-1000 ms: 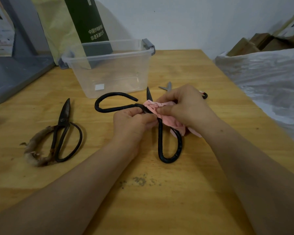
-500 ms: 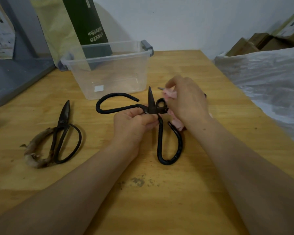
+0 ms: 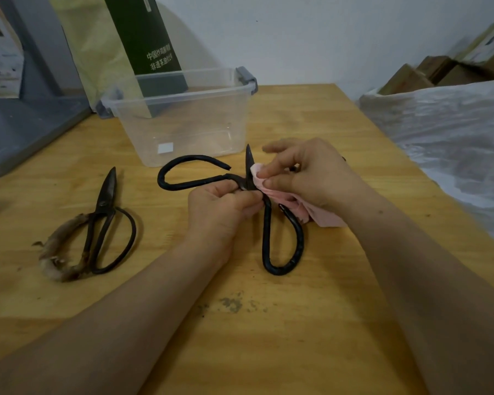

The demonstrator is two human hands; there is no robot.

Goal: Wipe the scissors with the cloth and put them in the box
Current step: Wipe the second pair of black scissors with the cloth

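Head camera view: a large pair of black iron scissors with wide loop handles (image 3: 266, 232) lies low over the pale wooden tabletop (image 3: 297, 352), near the middle of the scene. Its handles are spread wide, one loop reaching left and the other toward the near edge. The one visible blade points away, at the box. The left hand (image 3: 220, 206) grips the scissors at the pivot, fingers curled round the metal. The right hand (image 3: 311, 175) pinches a crumpled pink cloth (image 3: 322, 215) between thumb and fingers and presses it against the right side of the blade. The rest of the cloth trails beneath the wrist onto the tabletop. Just beyond the blade tip stands a clear plastic box with grey latches (image 3: 183, 95), with nothing visible inside it. Behind it a dark green carton with white lettering (image 3: 146, 38) leans against the wall. Well to the left lies a second pair of dark scissors (image 3: 104, 203), closed, with one handle wrapped in frayed brownish fibre. A grey smudge (image 3: 231, 305) marks the wood between the forearms, and white plastic sheeting (image 3: 439, 138) covers something to the right.
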